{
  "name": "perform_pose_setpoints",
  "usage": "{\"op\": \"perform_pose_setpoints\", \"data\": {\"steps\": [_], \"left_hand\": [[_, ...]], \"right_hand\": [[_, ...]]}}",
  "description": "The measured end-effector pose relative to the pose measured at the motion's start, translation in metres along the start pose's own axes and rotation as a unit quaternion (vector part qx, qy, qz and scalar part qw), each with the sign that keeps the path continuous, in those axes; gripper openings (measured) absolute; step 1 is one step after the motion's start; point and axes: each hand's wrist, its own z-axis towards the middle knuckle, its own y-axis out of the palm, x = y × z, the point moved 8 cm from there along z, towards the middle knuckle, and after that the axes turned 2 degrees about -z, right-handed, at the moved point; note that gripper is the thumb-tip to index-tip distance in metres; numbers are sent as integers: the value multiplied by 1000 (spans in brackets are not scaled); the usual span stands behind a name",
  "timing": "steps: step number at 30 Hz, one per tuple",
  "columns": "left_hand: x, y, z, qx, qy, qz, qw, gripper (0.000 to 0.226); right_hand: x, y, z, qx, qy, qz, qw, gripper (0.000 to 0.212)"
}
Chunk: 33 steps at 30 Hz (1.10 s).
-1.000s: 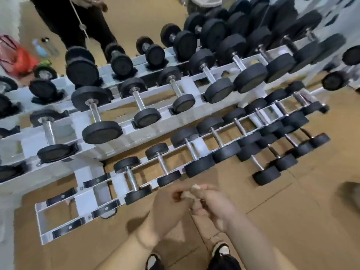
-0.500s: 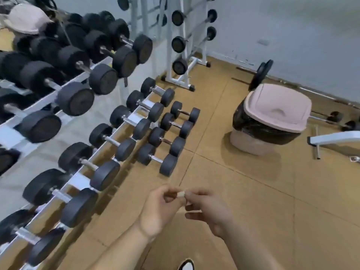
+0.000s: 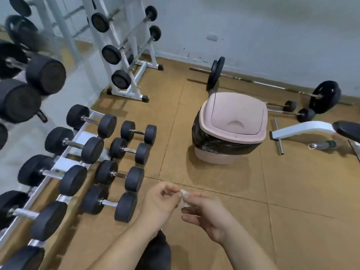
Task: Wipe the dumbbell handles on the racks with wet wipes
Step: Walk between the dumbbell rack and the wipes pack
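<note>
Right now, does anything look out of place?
Four dumbbells sit on the floor beside the low rack, not on it. What looks like a bottle lies on its side by the bench. The left hand and right hand pinch a wipe.

Most of the wipe (image 3: pixel 183 202) is hidden between the fingers of the left hand (image 3: pixel 161 201) and right hand (image 3: pixel 207 214). The rack (image 3: pixel 83 136) runs off the left edge, its upper dumbbells (image 3: pixel 17 100) blurred. The bench (image 3: pixel 303 128) is cut by the right edge.
</note>
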Motion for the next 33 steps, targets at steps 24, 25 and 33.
{"op": "perform_pose_setpoints", "data": {"steps": [24,25,33], "left_hand": [[184,333,500,-162,-78,229,957,29],[184,345,514,-165,-83,243,952,36],[143,423,598,-250,-123,324,904,60]], "right_hand": [[-444,-346,381,251,-81,-300,917,19],[-449,-355,398,242,-64,-341,906,14],[-424,-413,506,168,16,-472,866,15]]}}
